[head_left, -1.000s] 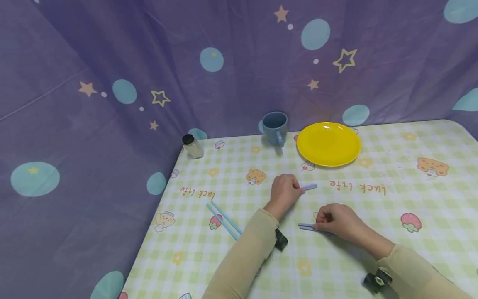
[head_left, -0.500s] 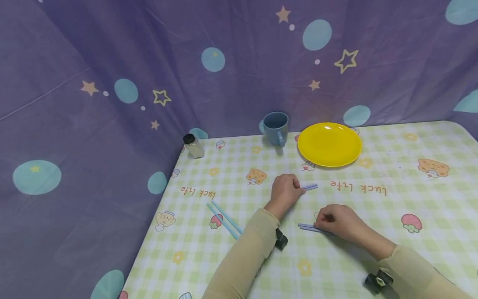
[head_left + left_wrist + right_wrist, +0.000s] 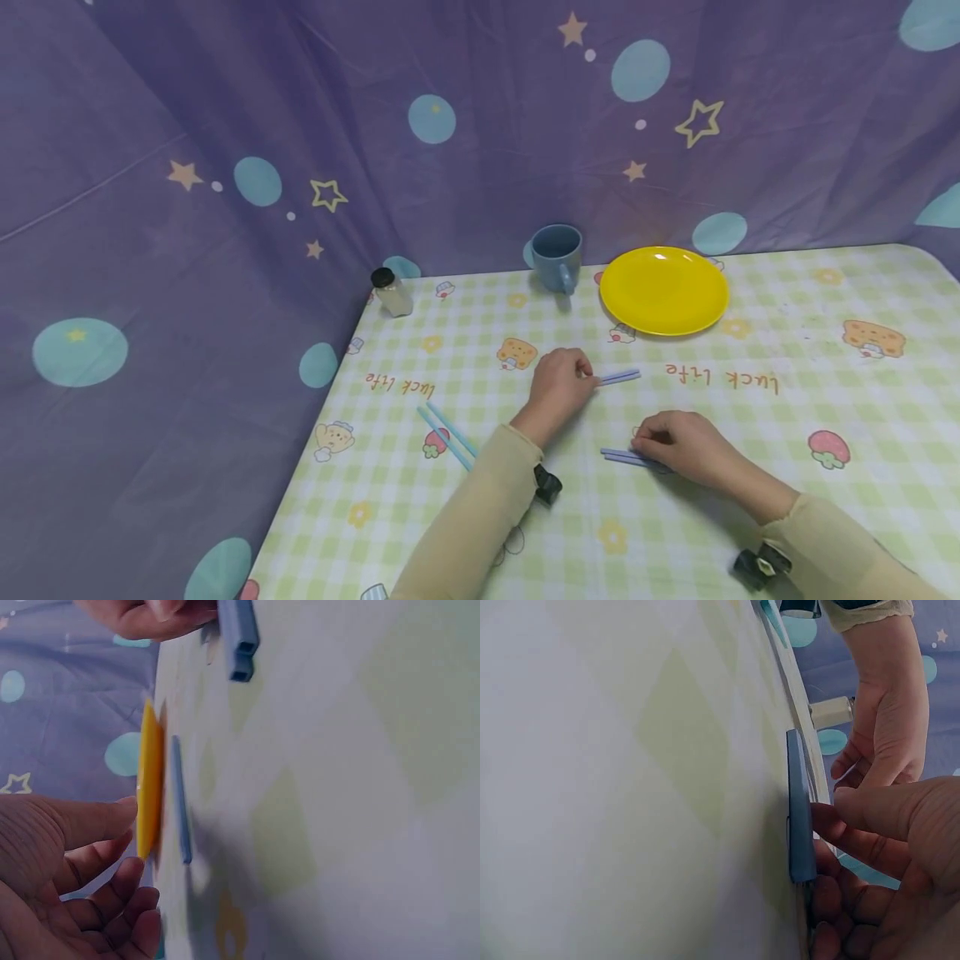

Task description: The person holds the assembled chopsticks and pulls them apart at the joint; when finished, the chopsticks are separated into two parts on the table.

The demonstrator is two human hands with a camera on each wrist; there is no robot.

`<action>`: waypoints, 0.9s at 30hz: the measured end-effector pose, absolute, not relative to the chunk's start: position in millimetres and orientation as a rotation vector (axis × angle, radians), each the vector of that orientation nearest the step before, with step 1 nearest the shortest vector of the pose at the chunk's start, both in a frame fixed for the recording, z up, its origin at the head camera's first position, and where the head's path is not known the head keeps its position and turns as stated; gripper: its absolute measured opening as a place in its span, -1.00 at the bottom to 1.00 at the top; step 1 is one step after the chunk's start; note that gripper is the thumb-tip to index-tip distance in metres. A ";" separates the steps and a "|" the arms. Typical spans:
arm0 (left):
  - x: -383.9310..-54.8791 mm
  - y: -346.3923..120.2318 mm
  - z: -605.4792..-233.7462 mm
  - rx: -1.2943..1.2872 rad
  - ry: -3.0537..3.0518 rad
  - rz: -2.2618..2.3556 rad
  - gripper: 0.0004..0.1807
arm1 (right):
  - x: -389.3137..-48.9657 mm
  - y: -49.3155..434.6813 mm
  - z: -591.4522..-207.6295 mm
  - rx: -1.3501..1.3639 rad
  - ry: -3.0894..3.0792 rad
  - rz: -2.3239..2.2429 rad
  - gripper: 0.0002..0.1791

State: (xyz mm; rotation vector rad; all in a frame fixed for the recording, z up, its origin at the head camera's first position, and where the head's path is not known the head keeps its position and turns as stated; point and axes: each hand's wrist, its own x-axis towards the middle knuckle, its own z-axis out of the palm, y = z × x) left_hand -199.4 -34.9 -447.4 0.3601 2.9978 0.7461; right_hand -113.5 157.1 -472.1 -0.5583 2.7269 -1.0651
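Two short purple-blue sticks [image 3: 621,377] lie side by side on the cloth in the head view. My left hand [image 3: 558,387] is just left of them, its fingertips right at their near end. In the left wrist view its thumb and fingers are parted, with a gap to the sticks [image 3: 181,802]. A second pair of short purple-blue sticks [image 3: 621,457], square-ended, lies nearer to me. Over its right end is my right hand [image 3: 678,446], fingers relaxed. In the right wrist view the fingertips are right beside these sticks [image 3: 799,810], not curled round them.
A yellow plate [image 3: 663,292] and a blue mug [image 3: 557,258] stand at the back. At the far left corner is a small black-capped jar [image 3: 392,293]. Two light blue chopsticks [image 3: 450,437] lie left, partly under my left sleeve. A purple curtain [image 3: 480,192] hangs behind the table.
My left hand has drawn back a little to the left, off its pair of sticks, which stay in place. The right fingertips have risen slightly from the nearer pair.
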 end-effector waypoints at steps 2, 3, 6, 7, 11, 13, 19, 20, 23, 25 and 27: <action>-197.9 -39.3 -444.0 0.346 2.989 0.771 -0.82 | -113.7 156.6 -471.0 -0.561 2.731 -1.057 -0.87; -197.1 -41.8 -442.0 0.339 2.984 0.789 -0.83 | -113.7 156.3 -470.4 -0.563 2.736 -1.053 -0.88; -194.1 -50.0 -437.8 0.323 2.968 0.838 -0.85 | -113.7 154.9 -468.1 -0.572 2.754 -1.048 -0.89; -192.8 -53.0 -436.3 0.321 2.964 0.854 -0.86 | -113.7 154.3 -467.3 -0.575 2.762 -1.047 -0.90; -188.5 -67.9 -434.5 0.354 2.961 0.899 -0.86 | -113.8 150.6 -462.5 -0.593 2.796 -1.056 -0.90; -186.3 -76.8 -435.0 0.377 2.963 0.917 -0.83 | -114.0 148.1 -459.5 -0.604 2.806 -1.069 -0.89; -179.3 -105.7 -438.0 0.427 2.955 0.962 -0.79 | -114.8 138.1 -454.0 -0.651 2.805 -1.116 -0.90; -178.1 -110.4 -438.4 0.430 2.951 0.972 -0.79 | -114.9 136.0 -453.5 -0.661 2.803 -1.124 -0.90; -173.4 -124.1 -437.6 0.412 2.933 1.006 -0.76 | -115.0 130.0 -451.8 -0.702 2.797 -1.162 -0.92; -169.8 -132.8 -436.4 0.389 2.926 1.019 -0.73 | -115.0 125.6 -450.2 -0.738 2.780 -1.193 -0.92; -166.7 -141.0 -435.9 0.369 2.927 1.030 -0.72 | -115.0 121.3 -449.0 -0.764 2.758 -1.213 -0.92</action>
